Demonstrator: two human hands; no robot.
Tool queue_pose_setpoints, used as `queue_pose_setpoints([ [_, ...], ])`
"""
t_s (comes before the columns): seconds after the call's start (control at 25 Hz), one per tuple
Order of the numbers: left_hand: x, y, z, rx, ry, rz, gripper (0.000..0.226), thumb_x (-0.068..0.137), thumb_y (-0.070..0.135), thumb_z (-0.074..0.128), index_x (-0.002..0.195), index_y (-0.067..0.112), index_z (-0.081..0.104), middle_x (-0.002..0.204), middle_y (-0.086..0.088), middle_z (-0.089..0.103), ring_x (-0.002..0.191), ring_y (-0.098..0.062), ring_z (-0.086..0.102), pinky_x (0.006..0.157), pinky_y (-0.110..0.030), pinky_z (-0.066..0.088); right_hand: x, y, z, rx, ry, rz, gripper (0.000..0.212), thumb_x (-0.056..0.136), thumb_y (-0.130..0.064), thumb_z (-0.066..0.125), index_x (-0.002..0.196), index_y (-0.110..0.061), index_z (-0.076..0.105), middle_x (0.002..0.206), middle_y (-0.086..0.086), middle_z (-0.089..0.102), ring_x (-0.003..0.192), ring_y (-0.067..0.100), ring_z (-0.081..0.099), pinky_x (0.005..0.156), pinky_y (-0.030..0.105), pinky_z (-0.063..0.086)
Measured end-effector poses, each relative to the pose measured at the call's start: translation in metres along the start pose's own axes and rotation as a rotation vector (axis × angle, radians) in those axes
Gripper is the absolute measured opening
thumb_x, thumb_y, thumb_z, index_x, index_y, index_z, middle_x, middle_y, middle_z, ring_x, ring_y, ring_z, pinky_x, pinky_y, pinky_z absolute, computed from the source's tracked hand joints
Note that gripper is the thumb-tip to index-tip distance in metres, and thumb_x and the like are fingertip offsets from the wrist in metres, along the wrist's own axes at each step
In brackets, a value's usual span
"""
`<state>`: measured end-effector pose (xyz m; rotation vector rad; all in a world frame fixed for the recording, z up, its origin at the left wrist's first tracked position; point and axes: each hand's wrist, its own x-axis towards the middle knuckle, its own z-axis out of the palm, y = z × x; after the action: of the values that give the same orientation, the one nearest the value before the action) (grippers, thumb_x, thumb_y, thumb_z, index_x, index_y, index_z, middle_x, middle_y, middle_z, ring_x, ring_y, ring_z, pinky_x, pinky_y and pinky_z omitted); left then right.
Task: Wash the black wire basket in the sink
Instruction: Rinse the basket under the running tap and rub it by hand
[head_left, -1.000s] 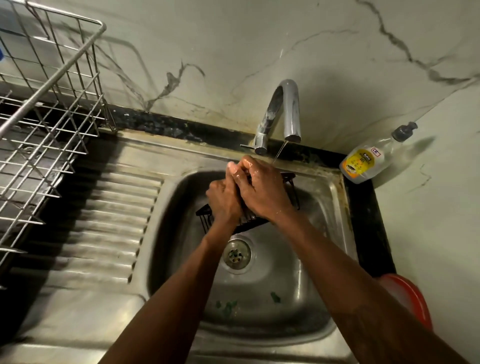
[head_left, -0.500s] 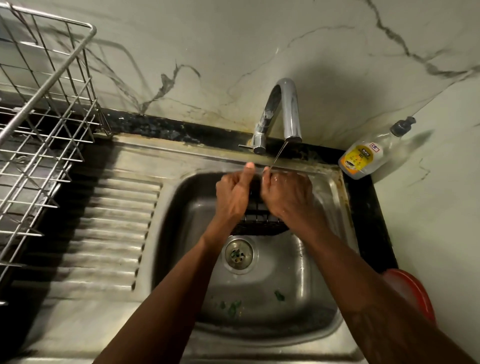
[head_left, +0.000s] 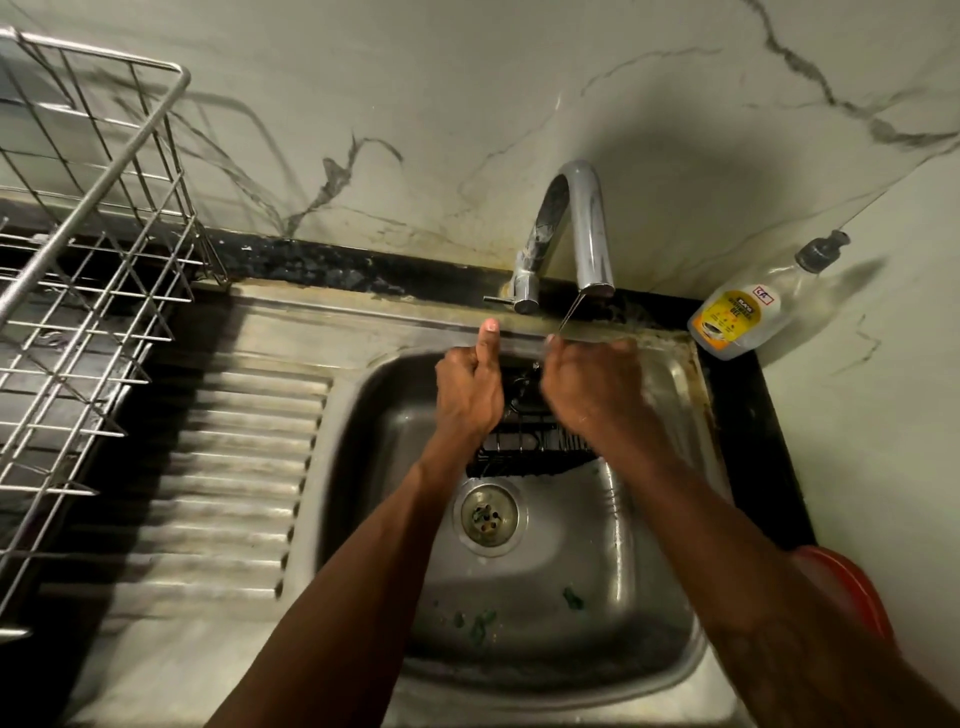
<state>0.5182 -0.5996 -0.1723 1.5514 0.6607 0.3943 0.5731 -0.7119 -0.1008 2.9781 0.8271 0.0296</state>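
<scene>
A small black wire basket (head_left: 524, 449) is held over the steel sink basin (head_left: 649, 597), just behind the drain (head_left: 489, 514). My left hand (head_left: 467, 395) grips its left side, thumb pointing up toward the tap. On the basket's right side my right hand (head_left: 592, 389) is closed, blurred with motion. Most of the basket is hidden behind both hands; only its lower front rim and some wires show. A thin stream of water falls from the chrome tap (head_left: 582, 234) onto my right hand.
A large steel wire dish rack (head_left: 88, 291) stands on the ribbed drainboard (head_left: 234, 483) at left. A dish-soap bottle (head_left: 748, 312) leans in the right corner. A red bowl rim (head_left: 852, 587) shows at lower right. Green scraps (head_left: 571, 597) lie in the basin.
My hands, overlapped on top of the basket a second ago, have moved apart to its two sides. The basket has turned so its front rim faces me.
</scene>
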Motion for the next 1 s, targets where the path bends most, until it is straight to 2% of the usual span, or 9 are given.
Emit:
queue_pose_setpoints([
  [0.16,0.007,-0.002,-0.017,0.036,0.083,-0.026,0.071,0.096,0.066,0.043,0.049,0.014,0.052,0.046,-0.003,0.053,0.043,-0.017,0.051,0.051,-0.038,0.048,-0.004,-0.036,-0.001,0.099,0.052,-0.282,0.058,0.109,-0.041,0.022,0.066,-0.021,0.056,0.060,-0.006,0.055,0.055,0.017,0.053,0.075,0.036,0.048],
  [0.28,0.006,0.003,-0.030,0.036,0.059,-0.010,0.072,0.099,0.059,0.045,0.061,0.000,0.057,0.042,0.005,0.040,0.035,-0.010,0.036,0.043,-0.026,0.036,0.005,0.014,-0.007,0.218,-0.045,-0.127,0.059,0.109,-0.043,0.022,0.079,-0.015,0.064,0.078,0.010,0.069,0.074,0.030,0.066,0.071,0.036,0.048],
  [0.36,0.003,0.007,-0.027,0.075,0.060,0.008,0.076,0.102,0.054,0.044,0.064,-0.010,0.058,0.041,0.005,0.037,0.033,-0.007,0.032,0.041,-0.023,0.033,0.009,0.013,-0.002,0.119,-0.058,0.025,0.063,0.109,-0.042,0.020,0.080,-0.011,0.066,0.084,0.015,0.070,0.082,0.034,0.068,0.079,0.038,0.051],
  [0.44,0.005,0.006,-0.025,0.111,0.087,0.013,0.073,0.102,0.055,0.044,0.052,0.002,0.051,0.042,0.003,0.038,0.035,-0.008,0.033,0.045,-0.026,0.035,0.011,-0.020,0.012,0.080,-0.042,0.079,0.067,0.109,-0.043,0.015,0.076,-0.015,0.065,0.084,0.011,0.072,0.087,0.030,0.070,0.106,0.051,0.043],
  [0.56,0.008,0.009,-0.026,0.096,0.103,-0.010,0.067,0.101,0.055,0.046,0.046,0.017,0.044,0.045,0.000,0.046,0.042,-0.014,0.042,0.052,-0.032,0.043,-0.010,-0.043,0.017,0.084,0.142,-0.158,0.053,0.106,-0.040,0.019,0.100,-0.025,0.070,0.098,0.000,0.074,0.101,0.022,0.068,0.121,0.061,0.014],
  [0.64,0.007,0.009,-0.025,0.051,0.094,-0.014,0.064,0.102,0.051,0.048,0.046,0.019,0.046,0.044,0.002,0.048,0.042,-0.011,0.045,0.053,-0.030,0.044,-0.023,-0.026,0.022,0.141,0.149,-0.402,0.047,0.106,-0.036,0.026,0.132,-0.016,0.059,0.131,0.006,0.064,0.126,0.024,0.057,0.123,0.054,0.021],
  [0.76,0.005,0.013,-0.023,0.042,0.120,-0.049,0.061,0.101,0.052,0.048,0.051,0.018,0.047,0.047,0.003,0.049,0.043,-0.009,0.045,0.052,-0.029,0.043,-0.045,-0.008,0.027,0.104,0.082,-0.480,0.063,0.108,-0.046,0.019,0.159,-0.009,0.022,0.167,0.010,0.019,0.155,0.021,0.014,0.127,0.042,0.011],
  [0.88,0.004,0.015,-0.018,0.060,0.076,-0.064,0.060,0.102,0.052,0.046,0.054,0.016,0.046,0.050,-0.001,0.048,0.045,-0.015,0.045,0.054,-0.032,0.044,-0.084,-0.010,0.033,0.114,0.132,-0.347,0.059,0.109,-0.041,0.020,0.149,-0.004,0.043,0.155,0.015,0.041,0.147,0.025,0.036,0.122,0.043,0.028],
  [1.0,-0.001,0.012,-0.022,0.153,0.107,0.003,0.065,0.103,0.053,0.043,0.048,0.018,0.042,0.048,-0.005,0.050,0.043,-0.021,0.048,0.056,-0.035,0.048,-0.071,-0.026,0.008,0.142,0.044,-0.230,0.057,0.108,-0.039,0.023,0.100,-0.013,0.073,0.099,0.009,0.075,0.092,0.023,0.068,0.100,0.045,0.047],
])
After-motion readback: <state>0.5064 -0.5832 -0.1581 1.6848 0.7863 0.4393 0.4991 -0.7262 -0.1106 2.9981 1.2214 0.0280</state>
